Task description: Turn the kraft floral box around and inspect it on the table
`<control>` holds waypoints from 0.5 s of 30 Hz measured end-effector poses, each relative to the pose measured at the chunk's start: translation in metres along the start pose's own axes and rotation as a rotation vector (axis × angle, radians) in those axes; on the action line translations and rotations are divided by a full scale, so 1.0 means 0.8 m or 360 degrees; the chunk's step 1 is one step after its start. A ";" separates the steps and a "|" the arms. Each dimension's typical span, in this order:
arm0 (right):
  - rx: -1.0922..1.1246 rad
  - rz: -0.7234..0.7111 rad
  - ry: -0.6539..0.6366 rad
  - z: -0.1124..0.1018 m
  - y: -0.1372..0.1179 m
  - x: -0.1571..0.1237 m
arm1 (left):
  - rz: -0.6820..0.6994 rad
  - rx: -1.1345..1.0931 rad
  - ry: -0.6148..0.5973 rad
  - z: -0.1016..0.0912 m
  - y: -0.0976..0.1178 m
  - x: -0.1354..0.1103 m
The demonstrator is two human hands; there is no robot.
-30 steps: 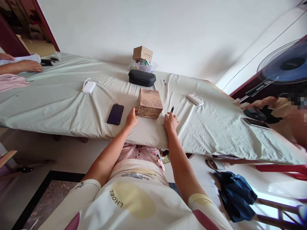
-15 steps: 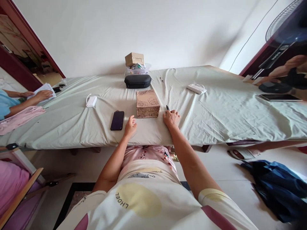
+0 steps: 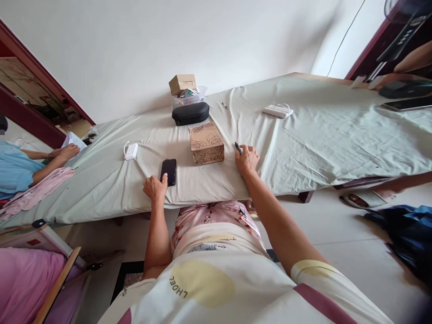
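My left hand (image 3: 155, 186) rests at the table's front edge, fingers bent and thumb stretched out apart from them. Its thumb reaches the lower left side of a black smartphone (image 3: 169, 172), which lies flat, screen up. A black pen (image 3: 238, 147) pokes out from the fingers of my right hand (image 3: 247, 160), which is closed around it and lies low on the cloth. Between the hands, further back, sits a brown cardboard box (image 3: 207, 143) covered in dark scribbled loops. The right hand is beside the box, apart from it.
Behind the box are a black hard case (image 3: 191, 114), a clear plastic tub (image 3: 202, 93) and a small carton (image 3: 182, 83). White corded blocks lie left (image 3: 131, 151) and right (image 3: 278, 110). Another person (image 3: 20, 168) sits at far left with papers; another person's arm shows at far right.
My left hand has moved left, from the phone's right side to its lower left. The right hand stays beside the box with the pen. The whole view has tilted.
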State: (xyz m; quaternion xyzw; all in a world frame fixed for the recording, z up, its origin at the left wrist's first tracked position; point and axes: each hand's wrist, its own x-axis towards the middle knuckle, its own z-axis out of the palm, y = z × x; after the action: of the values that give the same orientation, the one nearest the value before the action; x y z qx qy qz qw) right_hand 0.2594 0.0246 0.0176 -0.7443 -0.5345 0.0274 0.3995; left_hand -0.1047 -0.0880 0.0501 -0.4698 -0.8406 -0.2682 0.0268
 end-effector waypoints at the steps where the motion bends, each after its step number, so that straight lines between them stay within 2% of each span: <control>1: 0.0015 0.0007 0.0011 0.001 0.001 0.000 | 0.0019 0.0075 -0.0052 0.001 0.001 -0.002; 4: 0.0078 -0.0012 0.0083 0.003 0.005 0.001 | 0.0096 0.0201 -0.0168 0.010 0.009 -0.010; 8: 0.0188 -0.0076 0.0199 0.005 0.010 0.002 | 0.0071 0.0255 -0.0204 0.019 0.019 -0.014; 15: 0.0498 -0.0235 0.0414 -0.003 0.015 0.007 | 0.0043 0.0211 -0.0214 0.009 0.025 -0.019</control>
State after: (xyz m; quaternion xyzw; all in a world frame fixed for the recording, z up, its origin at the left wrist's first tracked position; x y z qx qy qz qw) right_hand 0.2723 0.0269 0.0135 -0.6293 -0.5206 -0.0155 0.5768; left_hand -0.0787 -0.0883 0.0479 -0.4952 -0.8501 -0.1794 0.0049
